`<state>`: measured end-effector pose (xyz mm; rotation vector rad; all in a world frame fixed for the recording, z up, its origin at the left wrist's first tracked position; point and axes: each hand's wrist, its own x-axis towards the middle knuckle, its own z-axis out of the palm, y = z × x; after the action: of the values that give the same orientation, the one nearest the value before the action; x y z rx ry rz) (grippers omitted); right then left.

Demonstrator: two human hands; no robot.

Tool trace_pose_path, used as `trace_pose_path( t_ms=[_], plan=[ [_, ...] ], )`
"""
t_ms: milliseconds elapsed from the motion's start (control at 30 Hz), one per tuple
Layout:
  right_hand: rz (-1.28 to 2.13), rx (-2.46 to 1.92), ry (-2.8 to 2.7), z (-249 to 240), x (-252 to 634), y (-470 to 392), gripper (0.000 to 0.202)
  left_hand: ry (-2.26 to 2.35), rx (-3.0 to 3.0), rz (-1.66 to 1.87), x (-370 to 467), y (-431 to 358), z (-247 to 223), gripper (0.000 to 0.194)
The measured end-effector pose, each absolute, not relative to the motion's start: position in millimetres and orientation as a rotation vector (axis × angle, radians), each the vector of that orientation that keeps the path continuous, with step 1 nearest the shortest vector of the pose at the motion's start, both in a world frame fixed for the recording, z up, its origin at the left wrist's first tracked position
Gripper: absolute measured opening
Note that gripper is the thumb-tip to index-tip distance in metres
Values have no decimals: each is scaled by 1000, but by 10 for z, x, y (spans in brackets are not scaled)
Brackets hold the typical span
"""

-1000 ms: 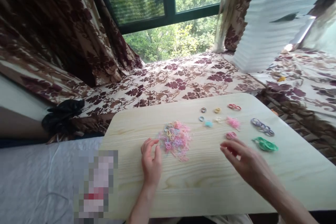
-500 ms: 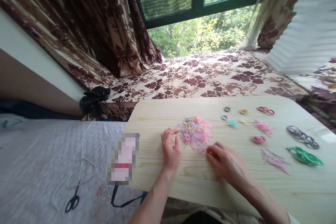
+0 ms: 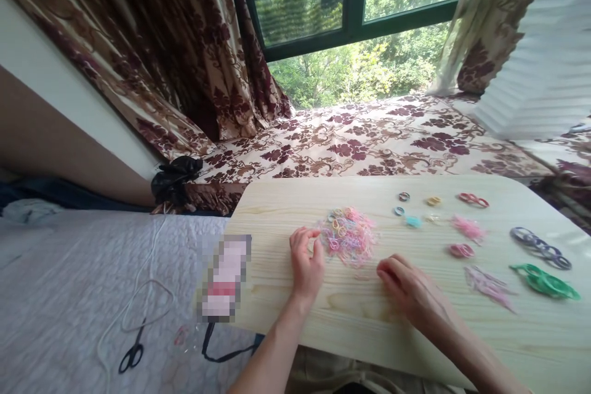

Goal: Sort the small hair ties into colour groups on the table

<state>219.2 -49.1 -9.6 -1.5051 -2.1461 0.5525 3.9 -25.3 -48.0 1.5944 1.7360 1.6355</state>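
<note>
A mixed pile of small pastel elastic bands (image 3: 353, 243), mostly pink with some yellow and blue, lies on the pale wooden table (image 3: 272, 295). My left hand (image 3: 307, 265) rests at the pile's left edge, fingers curved and thumb apart, with nothing visible in it. At the pile's lower right, my right hand (image 3: 406, 283) has its fingertips pinched together just off the tabletop; whatever they may hold is hidden. Between that hand and the pile a few thin pink bands (image 3: 364, 277) lie loose.
Sorted groups lie to the right: pink bands (image 3: 468, 228), pale pink strips (image 3: 489, 287), rose rings (image 3: 462, 250), red rings (image 3: 473, 200), purple rings (image 3: 540, 247), green bands (image 3: 545, 281) and turquoise bands (image 3: 413, 221). Black scissors (image 3: 132, 357) and a white cord (image 3: 150, 283) lie on the bed at left.
My right hand has drawn slightly right, away from the pile's lower edge, fingertips still pinched. My left hand keeps its place beside the pile. The whole view has shifted a little.
</note>
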Motion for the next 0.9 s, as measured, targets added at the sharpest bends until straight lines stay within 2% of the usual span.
trace_pose_path(
  t_ms=[567,900],
  plan=[
    [442,-1582,-1757,99,2681,-604,23,1742,1541,1587,-12,-241,-550,17],
    [174,-1926,-1560,271,3709,-262,27,1760,1514,1571,-40,-263,-585,18]
  ],
)
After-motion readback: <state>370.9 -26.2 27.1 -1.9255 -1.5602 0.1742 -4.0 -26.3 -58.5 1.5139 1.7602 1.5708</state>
